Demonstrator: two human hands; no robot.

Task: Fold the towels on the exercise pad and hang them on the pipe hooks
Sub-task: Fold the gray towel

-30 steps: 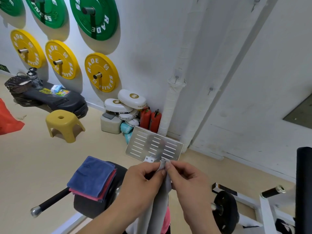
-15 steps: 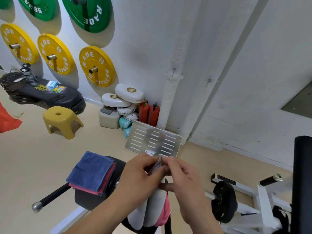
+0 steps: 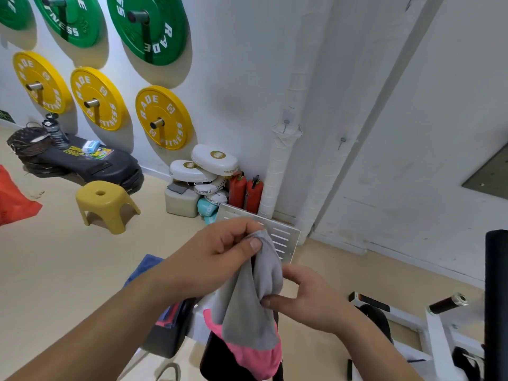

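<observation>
Left hand (image 3: 220,251) is raised, pinching the top corner of the grey towel (image 3: 247,301); right hand (image 3: 305,298) sits lower, thumb and fingers nipping its side edge

Towel (image 3: 248,306): soft matt cloth, grey, pink part at bottom. Folded towels (image 3: 145,268) behind left forearm: matt cloth, blue. Pad (image 3: 165,339): black, smooth, faint sheen. Slotted plate (image 3: 286,237): brushed metal, dull shine. Stool (image 3: 105,203): smooth yellow plastic. Weight plates (image 3: 162,116): matt rubbery look, metal pegs. Pipes (image 3: 280,166): wrapped in white tape, ridged. Wall (image 3: 412,133): matt white paint, scuffed.
</observation>
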